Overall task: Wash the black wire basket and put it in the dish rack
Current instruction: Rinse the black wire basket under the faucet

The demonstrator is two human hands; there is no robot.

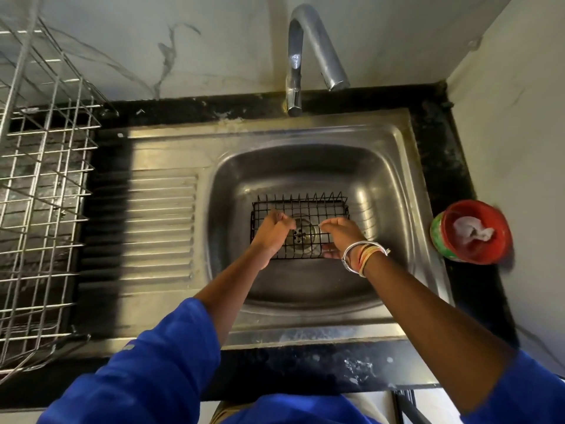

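Head view: black wire basket [305, 209] lies in the sink [382, 166] basin, over the drain. Left hand [272, 232] grips its left side with curled fingers; right hand [342, 237] clasps its near right edge, thumb beneath. Dish rack [39, 191] stands left on the bench [443, 172].

head view, steeply down, close over sink [305, 130], facing wall [214, 41]

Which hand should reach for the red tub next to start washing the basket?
Right, likely: the red tub sits right of the sink, nearest the right hand; the left hand is across the black wire basket.
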